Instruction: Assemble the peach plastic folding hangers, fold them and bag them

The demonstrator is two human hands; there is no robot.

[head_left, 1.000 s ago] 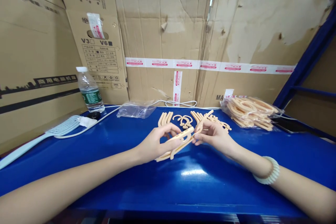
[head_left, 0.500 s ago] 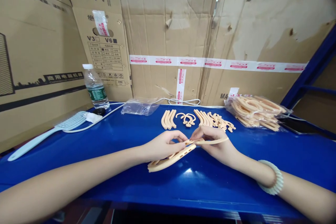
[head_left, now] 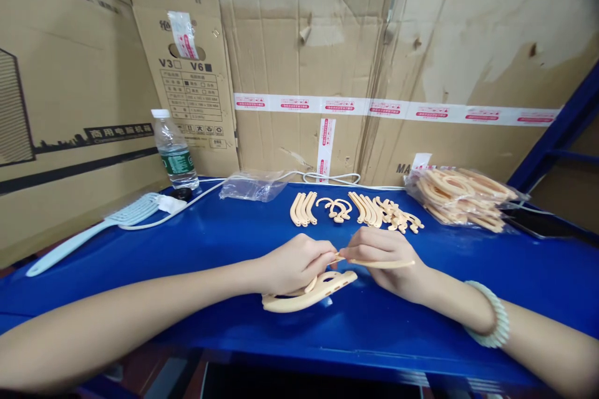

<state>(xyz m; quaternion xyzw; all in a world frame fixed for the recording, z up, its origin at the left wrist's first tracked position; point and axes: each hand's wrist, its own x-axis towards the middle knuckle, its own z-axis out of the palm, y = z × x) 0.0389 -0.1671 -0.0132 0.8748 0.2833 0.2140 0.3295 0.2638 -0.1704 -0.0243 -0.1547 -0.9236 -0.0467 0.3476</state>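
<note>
My left hand (head_left: 299, 263) is closed on a beige plastic clothes hanger (head_left: 304, 302), whose curved body with small slots hangs below the fingers. Pinched in my right hand (head_left: 386, 262) is a slim, curved hanger arm (head_left: 386, 264), its free end pointing right. Fingertips of both hands meet where the pieces come together; the joint itself is mostly covered. Beyond the hands lie loose parts: curved arms (head_left: 304, 209) on the left, hooks (head_left: 337, 209) in the middle, more curved arms (head_left: 365, 209) and a pile of small hook parts (head_left: 399, 215) to the right.
A clear bag of beige hanger parts (head_left: 463, 196) lies at the back right, beside a dark phone (head_left: 538, 223). On the left are a pale blue hairbrush (head_left: 93, 234), a water bottle (head_left: 175, 153) and a white cable (head_left: 154, 223). Cardboard (head_left: 299, 62) walls the blue table (head_left: 224, 324).
My right fingers have curled further over the hanger arm. The hanger in my left hand has tipped slightly, with its slotted end shifting right and down. The whole view has shifted a little.
</note>
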